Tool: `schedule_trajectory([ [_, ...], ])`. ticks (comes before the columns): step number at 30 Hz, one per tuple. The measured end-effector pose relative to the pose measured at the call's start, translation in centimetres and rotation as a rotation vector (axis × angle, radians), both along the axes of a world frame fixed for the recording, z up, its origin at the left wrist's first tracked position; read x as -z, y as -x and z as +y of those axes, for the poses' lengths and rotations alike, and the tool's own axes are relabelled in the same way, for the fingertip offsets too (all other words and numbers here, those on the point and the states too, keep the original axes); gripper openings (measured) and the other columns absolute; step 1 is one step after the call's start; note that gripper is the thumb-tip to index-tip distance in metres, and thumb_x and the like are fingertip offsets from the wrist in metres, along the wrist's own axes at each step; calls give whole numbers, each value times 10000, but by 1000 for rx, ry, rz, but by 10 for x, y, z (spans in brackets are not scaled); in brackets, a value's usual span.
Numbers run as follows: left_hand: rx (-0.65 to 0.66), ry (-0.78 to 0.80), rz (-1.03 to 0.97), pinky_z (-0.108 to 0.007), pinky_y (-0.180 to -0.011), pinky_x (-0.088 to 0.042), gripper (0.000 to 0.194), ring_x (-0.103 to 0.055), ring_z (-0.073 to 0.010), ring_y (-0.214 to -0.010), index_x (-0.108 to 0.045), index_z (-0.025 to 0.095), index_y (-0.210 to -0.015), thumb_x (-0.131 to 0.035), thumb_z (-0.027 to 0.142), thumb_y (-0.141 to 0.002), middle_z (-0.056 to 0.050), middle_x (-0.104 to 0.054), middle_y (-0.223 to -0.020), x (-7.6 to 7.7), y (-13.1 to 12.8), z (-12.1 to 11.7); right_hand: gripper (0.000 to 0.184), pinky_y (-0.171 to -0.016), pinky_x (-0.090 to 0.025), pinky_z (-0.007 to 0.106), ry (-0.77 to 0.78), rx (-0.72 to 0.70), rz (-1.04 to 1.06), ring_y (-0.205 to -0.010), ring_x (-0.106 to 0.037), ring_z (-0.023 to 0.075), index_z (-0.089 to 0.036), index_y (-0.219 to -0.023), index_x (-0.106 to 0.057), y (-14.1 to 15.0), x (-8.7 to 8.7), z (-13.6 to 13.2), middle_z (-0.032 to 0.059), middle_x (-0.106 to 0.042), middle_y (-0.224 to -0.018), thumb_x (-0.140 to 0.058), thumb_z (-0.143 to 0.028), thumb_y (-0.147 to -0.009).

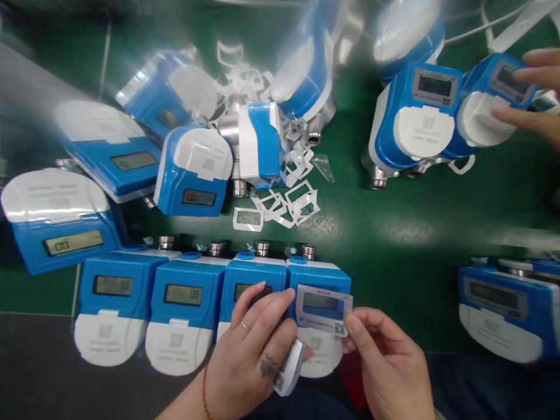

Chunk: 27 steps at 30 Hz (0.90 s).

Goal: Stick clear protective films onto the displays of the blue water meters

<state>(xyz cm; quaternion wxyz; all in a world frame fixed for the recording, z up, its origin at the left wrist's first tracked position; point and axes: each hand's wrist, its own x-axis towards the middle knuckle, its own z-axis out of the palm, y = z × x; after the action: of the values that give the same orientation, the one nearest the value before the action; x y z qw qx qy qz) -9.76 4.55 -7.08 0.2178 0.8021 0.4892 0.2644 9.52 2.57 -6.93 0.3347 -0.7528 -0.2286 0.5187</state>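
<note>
My right hand (387,359) pinches the right edge of a framed adhesive label (324,310) between thumb and fingers. The label lies over the display of a blue-and-white water meter (321,273), the rightmost in the front row; whether it is stuck down I cannot tell. My left hand (262,344), with a ring on one finger, is closed around a small stack of labels (291,368). Its forefinger reaches to the left edge of the label on the meter. Behind that hand, another water meter (254,274) is partly covered.
Two more meters (116,283) (188,286) stand to the left in the row. White backing-paper scraps (301,204) lie mid-table among other meters (195,172). At upper right, a co-worker's hand (540,99) touches a labelled meter (490,111). Another meter (503,309) stands at right.
</note>
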Motion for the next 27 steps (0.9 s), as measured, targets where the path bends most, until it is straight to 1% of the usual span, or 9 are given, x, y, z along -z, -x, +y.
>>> schedule_trajectory([
  [9, 18, 8, 17, -429, -1065, -383, 121, -638, -209, -1048, -617, 156, -913, -599, 273, -889, -122, -709, -1132, -2, -2, 2, 225, -478, -466, 191, 15, 36, 29, -501, -529, 106, -182, -723, -692, 0, 2, -4, -9, -582, -554, -785, -387, -705],
  [16, 39, 25, 0, -430, -1073, -355, 97, -637, -214, -1058, -626, 145, -901, -622, 238, -874, -124, -700, -1165, -1, -2, 3, 221, -468, -465, 169, 16, 35, 17, -486, -529, 95, -191, -701, -692, 3, -1, 1, -17, -580, -535, -785, -392, -704],
  [27, 54, 43, -10, -426, -1078, -328, 95, -628, -206, -1061, -626, 139, -916, -626, 222, -870, -142, -677, -1208, -3, -2, 4, 221, -474, -471, 180, 34, 38, 21, -499, -532, 102, -184, -712, -692, 3, -2, 0, -13, -589, -554, -784, -385, -706],
])
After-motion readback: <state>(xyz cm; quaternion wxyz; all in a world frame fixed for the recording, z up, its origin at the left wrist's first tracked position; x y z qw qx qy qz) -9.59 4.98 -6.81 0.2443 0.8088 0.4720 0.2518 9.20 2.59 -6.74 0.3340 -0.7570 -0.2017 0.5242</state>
